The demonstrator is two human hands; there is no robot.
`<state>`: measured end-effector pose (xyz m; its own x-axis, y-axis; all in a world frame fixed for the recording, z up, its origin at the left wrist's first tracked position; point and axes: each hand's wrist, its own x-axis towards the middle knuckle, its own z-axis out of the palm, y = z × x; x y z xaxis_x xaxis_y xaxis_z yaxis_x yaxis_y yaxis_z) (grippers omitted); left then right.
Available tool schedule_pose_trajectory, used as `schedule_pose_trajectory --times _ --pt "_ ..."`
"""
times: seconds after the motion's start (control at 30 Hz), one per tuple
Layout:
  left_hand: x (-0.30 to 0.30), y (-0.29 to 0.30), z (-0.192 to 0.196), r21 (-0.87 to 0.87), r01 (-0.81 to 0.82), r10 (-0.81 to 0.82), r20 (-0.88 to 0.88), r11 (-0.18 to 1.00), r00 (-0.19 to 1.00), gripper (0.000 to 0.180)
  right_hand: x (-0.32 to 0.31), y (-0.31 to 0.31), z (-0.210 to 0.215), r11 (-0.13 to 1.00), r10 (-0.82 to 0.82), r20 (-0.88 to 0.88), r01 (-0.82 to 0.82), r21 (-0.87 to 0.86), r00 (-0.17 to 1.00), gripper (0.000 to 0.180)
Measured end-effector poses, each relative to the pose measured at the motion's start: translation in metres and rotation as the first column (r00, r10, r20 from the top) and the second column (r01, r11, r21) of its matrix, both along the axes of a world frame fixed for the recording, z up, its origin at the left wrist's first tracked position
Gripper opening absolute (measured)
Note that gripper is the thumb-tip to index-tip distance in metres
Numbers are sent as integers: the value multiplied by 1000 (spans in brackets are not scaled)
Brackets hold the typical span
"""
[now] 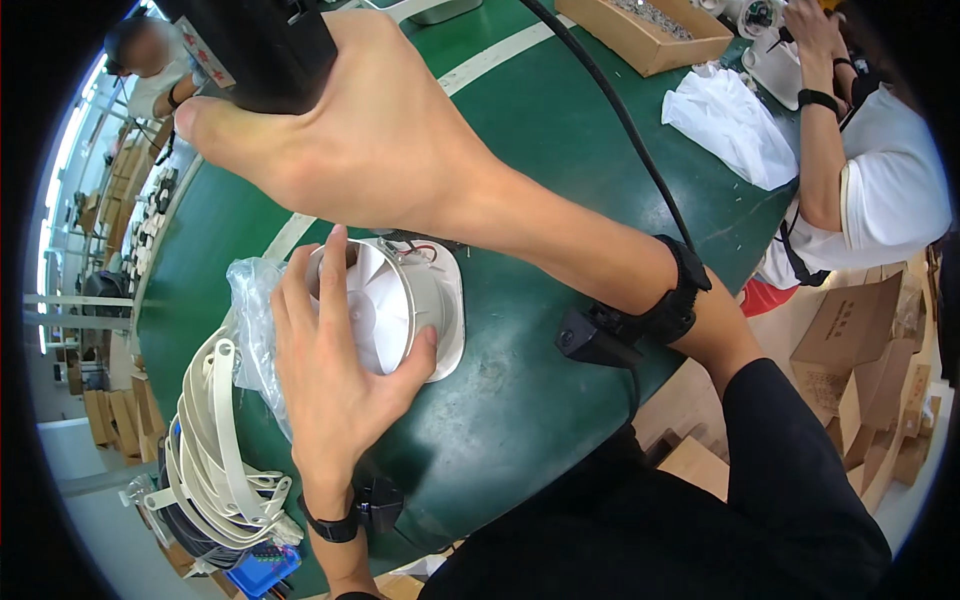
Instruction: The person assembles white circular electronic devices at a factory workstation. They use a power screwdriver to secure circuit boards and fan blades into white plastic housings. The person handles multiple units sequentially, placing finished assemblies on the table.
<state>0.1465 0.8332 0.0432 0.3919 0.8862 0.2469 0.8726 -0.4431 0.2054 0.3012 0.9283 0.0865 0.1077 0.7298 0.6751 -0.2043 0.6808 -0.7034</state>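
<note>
In the upper left, my right hand [370,140] is wrapped round a black boxy tool [265,55] with a pale label on its side. The tool's top runs out of the picture, so its exact kind does not show. Below it, my left hand [335,375] grips a white round fan housing [428,300], fingers over the left side and thumb at the right rim. White blades [380,310] show inside. The housing sits on a white square base [455,330], with a red wire near its far edge. Clear plastic wrap [255,310] lies left of my left hand.
Curved cream plastic strips [215,450] are stacked at the left table edge, near a blue tray [265,570]. A box of small metal parts [645,35] and a white bag [730,125] lie far right. Other people work at left and right. A black cable [620,110] crosses the green table.
</note>
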Motion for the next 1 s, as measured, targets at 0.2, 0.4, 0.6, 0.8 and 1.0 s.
schedule_pose_trajectory --times 0.2,0.4,0.6,0.8,1.0 --pt "-1 2 -2 22 12 -12 30 1000 999 96 4 2 0 998 1 -19 -2 -56 1000 35" --pt "-2 -11 17 -84 -47 41 -68 995 997 100 17 13 7 986 102 53 -94 -141 993 34" --pt "-20 -5 32 -251 236 -249 -19 939 968 108 16 10 -2 978 145 112 -125 -166 983 33" --pt "-25 6 36 -325 394 -366 147 860 919 102 23 5 0 963 198 159 -161 -216 967 32" --pt "-18 -12 20 -133 48 -52 -23 990 998 103 54 -42 40 817 470 -41 -452 -358 882 31"
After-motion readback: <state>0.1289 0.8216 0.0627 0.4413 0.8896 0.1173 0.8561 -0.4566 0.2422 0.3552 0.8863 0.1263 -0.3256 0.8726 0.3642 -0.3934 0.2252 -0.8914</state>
